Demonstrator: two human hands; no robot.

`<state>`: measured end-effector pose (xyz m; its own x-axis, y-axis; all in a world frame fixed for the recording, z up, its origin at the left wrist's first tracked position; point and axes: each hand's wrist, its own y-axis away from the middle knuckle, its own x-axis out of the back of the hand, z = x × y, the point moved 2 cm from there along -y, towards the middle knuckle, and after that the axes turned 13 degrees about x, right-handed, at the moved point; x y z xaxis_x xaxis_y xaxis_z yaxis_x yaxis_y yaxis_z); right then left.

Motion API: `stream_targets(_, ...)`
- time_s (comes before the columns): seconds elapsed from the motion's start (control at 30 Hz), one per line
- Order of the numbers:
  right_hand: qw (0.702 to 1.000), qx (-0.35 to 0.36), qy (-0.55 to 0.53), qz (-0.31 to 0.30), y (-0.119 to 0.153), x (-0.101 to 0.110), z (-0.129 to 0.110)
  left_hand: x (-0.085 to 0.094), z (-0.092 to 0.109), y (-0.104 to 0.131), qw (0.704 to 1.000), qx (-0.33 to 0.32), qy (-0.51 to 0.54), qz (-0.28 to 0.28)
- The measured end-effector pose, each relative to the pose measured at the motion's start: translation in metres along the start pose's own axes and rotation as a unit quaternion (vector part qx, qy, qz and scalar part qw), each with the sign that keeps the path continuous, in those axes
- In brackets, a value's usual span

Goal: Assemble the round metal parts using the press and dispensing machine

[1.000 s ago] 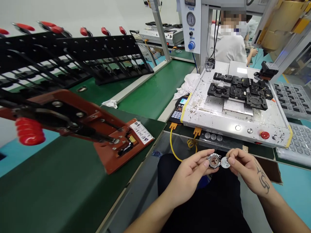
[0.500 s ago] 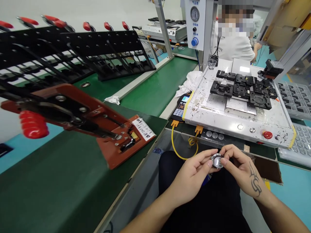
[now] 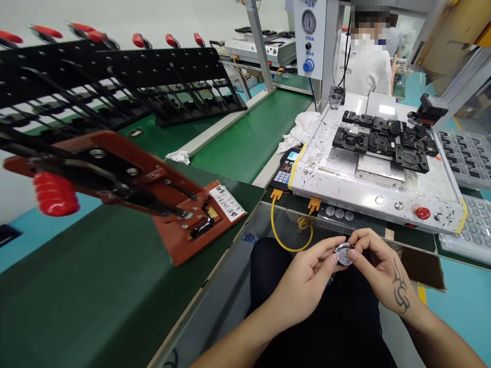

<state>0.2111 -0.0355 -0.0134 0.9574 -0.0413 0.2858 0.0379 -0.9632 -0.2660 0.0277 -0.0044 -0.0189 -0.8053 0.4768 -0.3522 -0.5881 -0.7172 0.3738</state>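
Just off the near edge of the table, the left hand grips the metal case in closed fingers while the right hand pinches the disc, laid over its opening (fully seated, I cannot tell).

Cool, even brightness is spread around the white benchtop machine, and a hard patch of glare is thrown back by the raised metal plate at its rear. Left of it, a faint sheen is carried by the green conveyor; farther left, the dark green bench is crossed by a soft-edged shadow. Above its right side, the amber cylinder is stretched and softened. Behind it, a person's head is pixelated. In front, the print on the silver disc cannot be read.
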Motion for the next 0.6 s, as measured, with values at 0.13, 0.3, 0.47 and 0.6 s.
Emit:
stream_targets(0.13, 0.999, 0.036, 0.034, 0.016, 0.002, -0.002, 0.0, -0.002, -0.002, -0.001, 1.0, -0.013, -0.022, 0.0)
stream_targets(0.3, 0.984, 0.093, 0.144, 0.037, 0.007, -0.005, 0.007, -0.003, -0.008, -0.005, 0.998, -0.029, -0.054, 0.023)
stream_targets(0.47, 0.978, 0.11, 0.169, -0.062, 0.003, -0.003, 0.011, 0.004, -0.002, -0.003, 0.97, -0.079, -0.227, 0.03)
stream_targets(0.6, 0.978, 0.132, 0.108, -0.117, -0.008, -0.001, 0.005, 0.011, 0.008, -0.001, 0.951, -0.089, -0.294, 0.04)
